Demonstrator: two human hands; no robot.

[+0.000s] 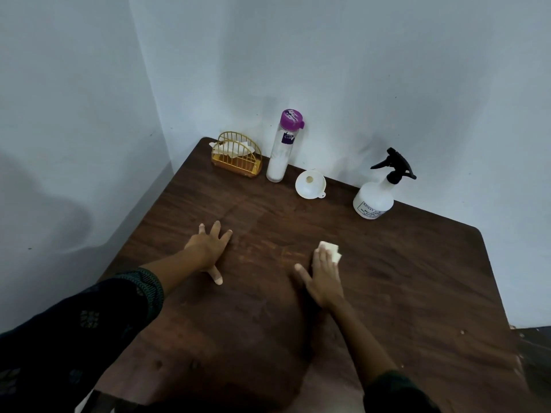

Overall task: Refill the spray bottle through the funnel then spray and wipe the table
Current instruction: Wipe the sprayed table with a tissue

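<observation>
Pale walls meet in a corner behind a dark wooden table, whose far and left edges run close along them. Along the far edge stand a gold wire napkin holder, a tall bottle with a purple cap, a white funnel lying mouth-up, and the white spray bottle with its black trigger head, upright and well apart from both hands. The left hand lies flat on the wood, fingers spread, holding nothing. The right hand presses flat on a small folded white tissue, whose far end shows past the fingertips. Between the hands and the row of things the tabletop is bare, as is the broad stretch toward the rounded right corner and near edge.
</observation>
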